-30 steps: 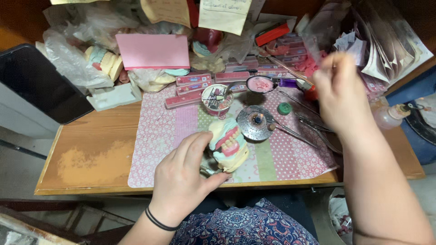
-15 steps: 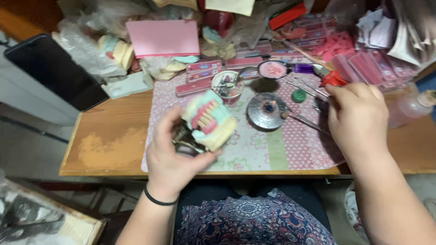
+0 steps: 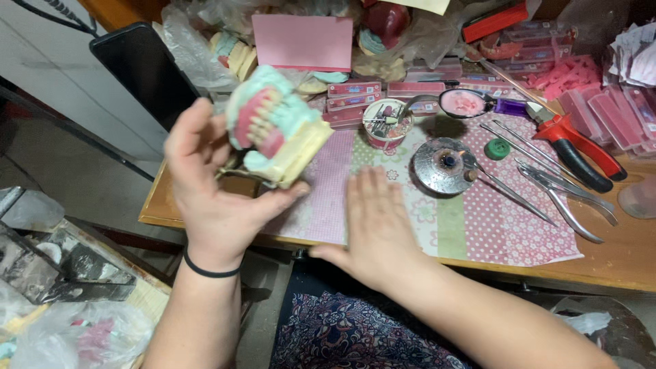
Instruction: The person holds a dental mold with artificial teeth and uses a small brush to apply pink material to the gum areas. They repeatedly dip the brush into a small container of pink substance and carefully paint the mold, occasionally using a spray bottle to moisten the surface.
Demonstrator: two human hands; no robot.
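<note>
Dental model: a set of pink-gummed teeth on mint-green and cream plaster bases (image 3: 277, 126), now lifted off the bench and held up over its left end, tilted so the teeth face the camera; a second ago it lay on the patterned mat near the bench's front edge.
Left hand: (image 3: 212, 184) its grip is curled around the model's lower base and the dark metal frame behind it, thumb on the near side, fingers under and behind.
Right hand: (image 3: 376, 222) has come back from the tools on the right; now lies flat, palm down, fingers spread, on the mat, holding nothing.
What the change suggests: the model seems raised for a close look, with the other hand idle.
Mat: a pink, green and dotted paper sheet (image 3: 492, 225) spread on the wooden bench (image 3: 635, 260).
Nearby: a round metal dish (image 3: 443, 164) just right of the flat hand; a small cup of burs (image 3: 386, 123) beyond it.
Further right: slim metal instruments (image 3: 540, 181) and red-handled pliers (image 3: 574, 143), untouched.
</note>
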